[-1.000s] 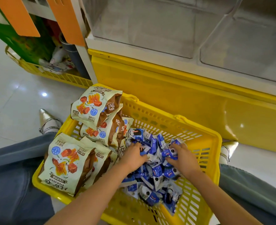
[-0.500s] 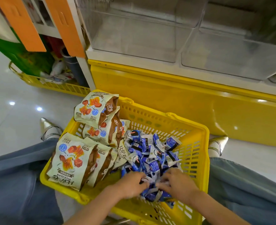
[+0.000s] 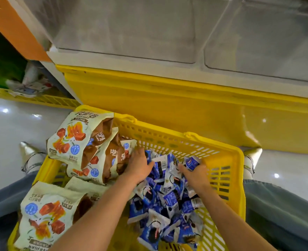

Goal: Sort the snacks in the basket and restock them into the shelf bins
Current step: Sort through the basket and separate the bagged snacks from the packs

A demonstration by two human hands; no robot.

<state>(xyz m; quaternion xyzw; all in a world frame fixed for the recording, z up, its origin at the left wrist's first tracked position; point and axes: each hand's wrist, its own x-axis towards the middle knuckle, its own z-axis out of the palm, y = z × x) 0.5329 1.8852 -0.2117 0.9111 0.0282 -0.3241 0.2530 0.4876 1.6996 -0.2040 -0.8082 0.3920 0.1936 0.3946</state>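
A yellow slatted basket (image 3: 225, 160) sits between my knees. Its left half holds several cream-and-brown snack bags (image 3: 73, 140); the right half holds a heap of small blue-and-white packets (image 3: 167, 201). My left hand (image 3: 138, 167) reaches into the far end of the heap beside the brown bags, its fingers curled down among the packets. My right hand (image 3: 194, 173) digs into the heap near the basket's right wall and grips a few blue packets. Above the basket, two clear shelf bins (image 3: 131, 33) stand without snacks in them.
A yellow shelf base (image 3: 167, 105) runs right behind the basket. To the left are orange panels (image 3: 13, 28), a second yellow basket (image 3: 41, 100) on the glossy white floor, and green packaging. My shoes and grey trouser legs flank the basket.
Both hands moved from the near end of the blue packet heap to its far end. The camera has come closer to the basket and shelf.
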